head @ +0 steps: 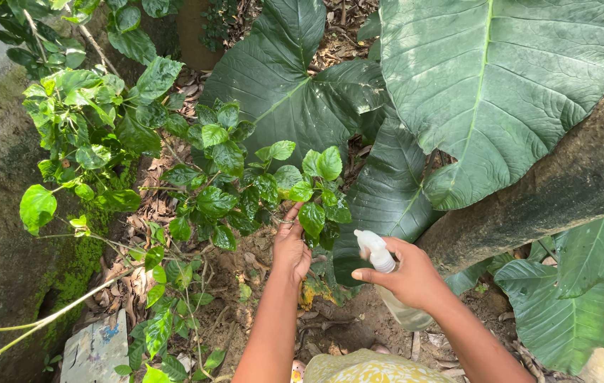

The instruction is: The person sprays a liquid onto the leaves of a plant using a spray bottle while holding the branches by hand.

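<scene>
Small-leaved shrub (245, 191) and giant leaves (500, 92) crowd overhead.
</scene>
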